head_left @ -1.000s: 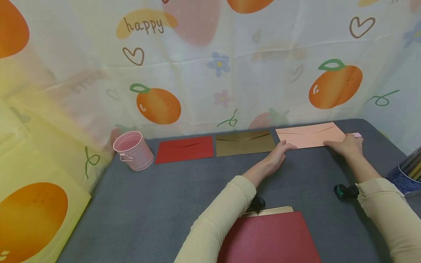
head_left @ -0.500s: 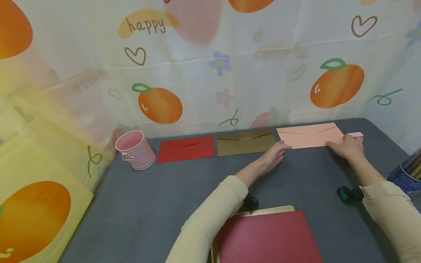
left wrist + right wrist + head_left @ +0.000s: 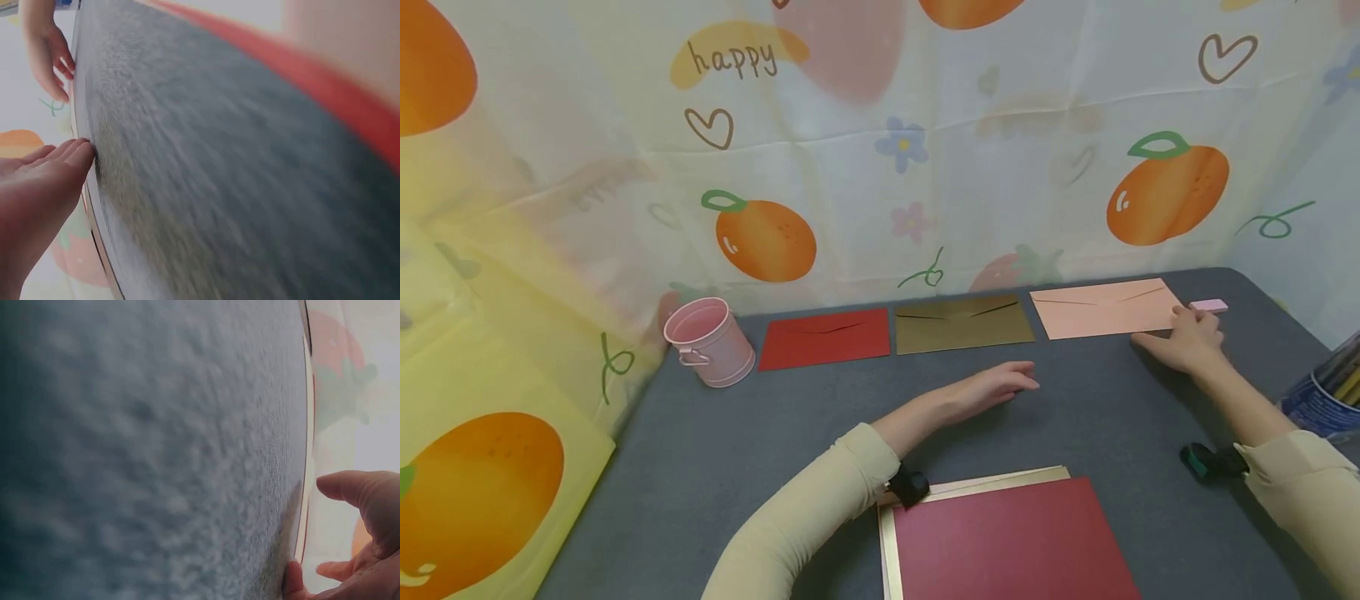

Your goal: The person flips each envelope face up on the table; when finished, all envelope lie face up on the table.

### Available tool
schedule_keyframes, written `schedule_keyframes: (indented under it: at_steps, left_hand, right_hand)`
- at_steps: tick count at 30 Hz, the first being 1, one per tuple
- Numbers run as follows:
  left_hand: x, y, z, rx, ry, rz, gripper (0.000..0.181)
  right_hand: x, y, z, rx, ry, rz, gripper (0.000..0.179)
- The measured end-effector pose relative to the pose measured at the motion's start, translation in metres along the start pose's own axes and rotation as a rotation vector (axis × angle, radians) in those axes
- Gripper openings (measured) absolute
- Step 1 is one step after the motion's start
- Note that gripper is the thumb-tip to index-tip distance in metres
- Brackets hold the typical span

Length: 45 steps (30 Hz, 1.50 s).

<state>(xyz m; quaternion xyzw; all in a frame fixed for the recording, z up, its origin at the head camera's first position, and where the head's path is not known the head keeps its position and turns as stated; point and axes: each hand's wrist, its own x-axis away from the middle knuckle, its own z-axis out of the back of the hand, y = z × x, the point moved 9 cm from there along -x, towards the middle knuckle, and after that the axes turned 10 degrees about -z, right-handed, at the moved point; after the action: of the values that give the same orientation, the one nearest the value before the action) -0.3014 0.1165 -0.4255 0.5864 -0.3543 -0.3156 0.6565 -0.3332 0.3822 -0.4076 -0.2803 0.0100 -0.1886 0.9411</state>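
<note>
A pale pink envelope lies flat at the back right of the table, beside a brown envelope and a red one to its left. My right hand is at the pink envelope's lower right corner, thumb spread from loosely bent fingers; whether it touches the paper I cannot tell. In the right wrist view the thumb stands apart from the fingers with nothing between. My left hand hovers over the table in front of the brown envelope, fingers extended and holding nothing. A pink block lies just beyond my right fingers.
The red envelope ends the row near a pink bucket. Dark red folders or sheets with cream ones beneath lie at the front. A blue container holding sticks stands at the right edge. A printed curtain hangs behind.
My left hand has left the pink envelope's lower left corner and moved left and toward me. My right hand has shifted slightly, its thumb now off the envelope's lower edge. The envelopes stay put.
</note>
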Motion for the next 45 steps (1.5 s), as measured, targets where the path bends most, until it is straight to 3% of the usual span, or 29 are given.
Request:
schedule_keyframes:
  at_steps: [4, 8, 12, 17, 20, 26, 31, 33, 35, 40, 45]
  left_hand:
    - [0.023, 0.000, 0.000, -0.130, -0.068, 0.023, 0.068]
    - [0.049, 0.001, -0.001, -0.252, -0.140, 0.063, 0.070]
    - [0.075, 0.004, -0.002, -0.398, -0.224, 0.073, 0.074]
    - [0.104, 0.008, -0.006, -0.658, -0.321, 0.041, 0.079]
    - [0.125, 0.010, -0.015, -0.767, -0.368, 0.038, 0.083]
    - [0.166, 0.013, -0.039, -0.965, -0.336, 0.026, 0.093]
    - [0.191, 0.016, -0.063, -1.330, -0.317, -0.132, 0.102]
    - [0.199, 0.016, -0.069, -1.481, -0.296, -0.195, 0.105]
    - [0.204, 0.014, -0.072, -1.571, -0.281, -0.224, 0.106]
    - [0.214, 0.008, -0.072, -1.556, -0.294, -0.229, 0.103]
    - [0.222, 0.007, -0.066, -1.407, -0.289, -0.214, 0.098]
  right_hand:
    - [0.010, -0.015, -0.007, 0.030, -0.010, 0.106, 0.078]
    - [0.026, -0.030, -0.019, 0.024, -0.092, 0.152, 0.086]
    - [0.046, -0.054, -0.033, 0.028, -0.132, 0.247, 0.086]
    - [0.089, -0.088, -0.051, 0.022, -0.167, 0.427, 0.079]
    - [0.122, -0.107, -0.060, 0.005, -0.198, 0.549, 0.073]
    - [0.190, -0.130, -0.075, -0.012, -0.324, 0.762, 0.070]
    - [0.238, -0.135, -0.084, 0.053, -0.468, 0.928, 0.083]
    - [0.254, -0.135, -0.086, 0.089, -0.469, 1.012, 0.090]
    - [0.266, -0.136, -0.087, 0.127, -0.415, 1.103, 0.097]
    - [0.286, -0.136, -0.088, 0.176, -0.226, 1.283, 0.106]
    - [0.290, -0.137, -0.089, 0.221, -0.208, 1.297, 0.103]
